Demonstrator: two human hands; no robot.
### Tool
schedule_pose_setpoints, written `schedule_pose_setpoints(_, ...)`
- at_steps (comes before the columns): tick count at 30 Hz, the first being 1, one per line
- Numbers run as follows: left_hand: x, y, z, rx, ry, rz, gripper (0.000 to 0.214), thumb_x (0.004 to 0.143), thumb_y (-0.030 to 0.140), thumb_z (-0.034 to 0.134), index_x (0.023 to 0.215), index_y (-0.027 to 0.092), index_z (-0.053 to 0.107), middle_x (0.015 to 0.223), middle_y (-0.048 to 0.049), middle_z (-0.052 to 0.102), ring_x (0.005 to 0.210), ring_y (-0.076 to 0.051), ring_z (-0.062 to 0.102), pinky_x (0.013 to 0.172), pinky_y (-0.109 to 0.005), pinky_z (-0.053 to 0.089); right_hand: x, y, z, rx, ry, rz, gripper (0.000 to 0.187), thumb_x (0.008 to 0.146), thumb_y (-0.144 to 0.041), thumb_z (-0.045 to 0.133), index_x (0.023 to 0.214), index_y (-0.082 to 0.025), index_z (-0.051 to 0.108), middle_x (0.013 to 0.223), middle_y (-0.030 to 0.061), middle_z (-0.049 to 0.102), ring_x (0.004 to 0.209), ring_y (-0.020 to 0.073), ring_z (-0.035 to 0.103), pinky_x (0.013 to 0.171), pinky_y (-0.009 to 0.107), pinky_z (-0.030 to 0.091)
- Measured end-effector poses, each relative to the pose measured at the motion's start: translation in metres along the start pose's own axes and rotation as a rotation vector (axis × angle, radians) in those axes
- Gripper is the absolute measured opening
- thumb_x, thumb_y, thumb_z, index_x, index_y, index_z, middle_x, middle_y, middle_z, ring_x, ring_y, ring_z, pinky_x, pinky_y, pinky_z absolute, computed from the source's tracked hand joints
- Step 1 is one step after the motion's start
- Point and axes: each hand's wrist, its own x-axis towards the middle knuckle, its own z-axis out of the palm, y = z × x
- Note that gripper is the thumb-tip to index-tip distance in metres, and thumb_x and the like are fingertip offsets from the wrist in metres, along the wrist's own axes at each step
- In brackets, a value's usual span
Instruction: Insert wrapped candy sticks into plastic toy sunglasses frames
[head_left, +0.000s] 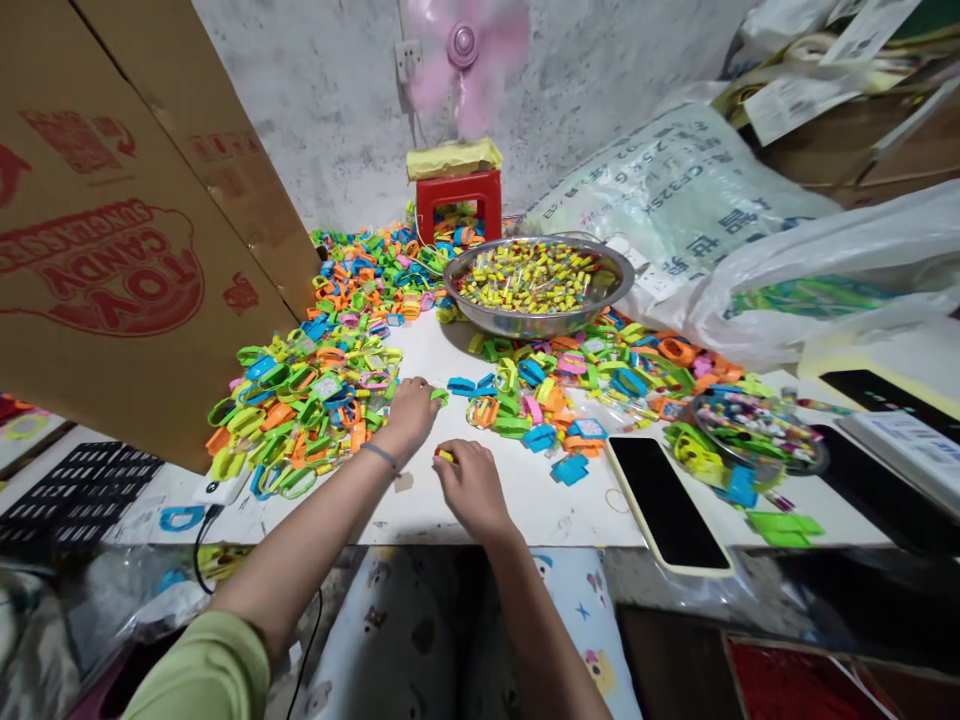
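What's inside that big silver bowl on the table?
The silver bowl holds a heap of small, mostly yellow pieces, with bits of red showing. The heap covers the bowl's bottom, so whatever lies underneath can't be seen.

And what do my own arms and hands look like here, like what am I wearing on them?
Your left hand and right hand are both ungloved. A thin grey-blue band circles the left wrist, and a light green sleeve covers the upper left arm. No sleeve or band shows on the right arm.
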Motion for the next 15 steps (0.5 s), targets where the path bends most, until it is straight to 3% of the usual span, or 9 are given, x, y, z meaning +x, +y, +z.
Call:
schedule_pose_setpoints(4,-0.013,0.0,0.003,-0.269,-0.019,-0.009,0.011,0.084,0.024,0.061,0.083,0.013,0.063,0.11,-0.0152,0.065,0.114,-0.027,0.056,0.104,-0.044,0.039,-0.001,0.001,-0.008,0.1,0.166,-0.029,0.012,0.093,-0.023,0.05,0.097,-0.02,0.062,0.109,0.0094,0.069,0.105,0.024,0.06,0.092,0.039,0.043)
schedule_pose_setpoints(7,-0.043,0.001,-0.005,-0.467,-0.08,-0.001,0.023,0.081,0.037,0.065,0.076,0.016,0.057,0.102,-0.0097,0.068,0.098,-0.021,0.064,0.09,-0.035,0.05,-0.001,-0.002,-0.02,0.177,0.246,-0.113,0.013,0.095,-0.026,0.05,0.1,-0.021,0.062,0.138,0.0121,0.057,0.131,0.0247,0.048,0.11,0.046,0.036)
schedule_pose_setpoints(9,-0.066,0.003,-0.014,-0.613,-0.091,-0.028,0.031,0.076,0.043,0.07,0.082,0.017,0.056,0.097,-0.0067,0.068,0.085,-0.016,0.065,0.078,-0.03,0.053,-0.002,-0.006,-0.027,0.207,0.19,-0.195,0.013,0.095,-0.027,0.052,0.101,-0.022,0.062,0.143,0.0115,0.053,0.136,0.0247,0.044,0.113,0.049,0.033)
schedule_pose_setpoints(12,-0.095,0.009,-0.027,-0.973,-0.024,-0.19,0.05,0.063,0.041,0.083,0.097,0.02,0.054,0.091,-0.0021,0.067,0.079,-0.014,0.065,0.072,-0.025,0.052,-0.005,-0.014,-0.031,0.276,0.087,-0.241,0.011,0.093,-0.026,0.056,0.1,-0.023,0.064,0.135,0.0106,0.061,0.128,0.0239,0.054,0.111,0.049,0.038)
schedule_pose_setpoints(15,-0.114,0.014,-0.036,-1.173,0.087,-0.355,0.049,0.071,0.047,0.078,0.106,0.022,0.055,0.094,-0.0037,0.069,0.082,-0.015,0.068,0.075,-0.028,0.055,-0.009,-0.025,-0.027,0.384,0.017,-0.226,0.01,0.09,-0.025,0.059,0.098,-0.024,0.066,0.124,0.0092,0.068,0.118,0.022,0.061,0.106,0.045,0.044)
